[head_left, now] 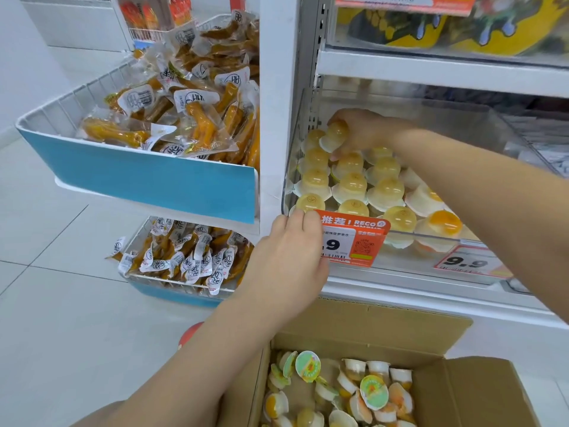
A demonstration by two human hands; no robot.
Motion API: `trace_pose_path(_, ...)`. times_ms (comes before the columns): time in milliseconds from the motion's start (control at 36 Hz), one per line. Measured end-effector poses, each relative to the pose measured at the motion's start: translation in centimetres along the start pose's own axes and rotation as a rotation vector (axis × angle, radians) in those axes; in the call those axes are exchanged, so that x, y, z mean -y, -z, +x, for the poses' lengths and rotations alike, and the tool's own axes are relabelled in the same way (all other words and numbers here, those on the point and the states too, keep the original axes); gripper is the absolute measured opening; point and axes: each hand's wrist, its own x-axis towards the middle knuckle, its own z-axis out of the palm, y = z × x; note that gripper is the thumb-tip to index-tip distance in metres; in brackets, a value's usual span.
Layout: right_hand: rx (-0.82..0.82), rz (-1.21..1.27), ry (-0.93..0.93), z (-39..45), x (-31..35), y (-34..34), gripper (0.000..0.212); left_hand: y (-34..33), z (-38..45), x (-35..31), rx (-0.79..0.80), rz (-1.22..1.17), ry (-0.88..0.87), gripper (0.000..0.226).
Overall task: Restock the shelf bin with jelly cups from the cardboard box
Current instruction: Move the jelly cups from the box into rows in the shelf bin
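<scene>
Nearest to me, the cardboard box (363, 328) stands open on the floor below the shelf, with many loose jelly cups (351, 392) lying inside at all angles. Above it, my left hand (288, 257) rests at the front left corner of the clear shelf bin (303, 118), its fingers (295, 215) curled over the rim beside the orange price tag (354, 238); I judge it steadies the bin. Farther in, my right hand (360, 131) pinches one jelly cup (335, 135) between thumb and fingers, dome up, over the back left corner of the bin. The rows there already stand dome up and touching. I should lower this cup into the gap at the back, keep it upright, and release only when its rim sits flat.
</scene>
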Motion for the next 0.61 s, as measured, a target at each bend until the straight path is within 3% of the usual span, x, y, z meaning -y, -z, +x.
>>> trace_pose_path(194,-0.279,0.195,0.045,-7.2,0.2,1.0,0.065,0.7,-0.3,1.0,0.069,-0.022,0.006,0.027)
trace_pose_path(444,-0.471,0.376,0.222,-24.0,0.6,-3.2,0.045,-0.7,-3.5,1.9,0.168,-0.276,0.113,0.023)
trace_pose_path(556,-0.471,0.339,0.270,-29.5,-0.3,-7.6,0.034,-5.3,-6.3,1.1,0.209,-0.500,0.204,0.020)
trace_pose_path(611,-0.385,0.330,0.253,-31.3,-1.2,-10.5,0.034,-8.1,-7.7,1.2,0.340,-0.530,0.208,0.024)
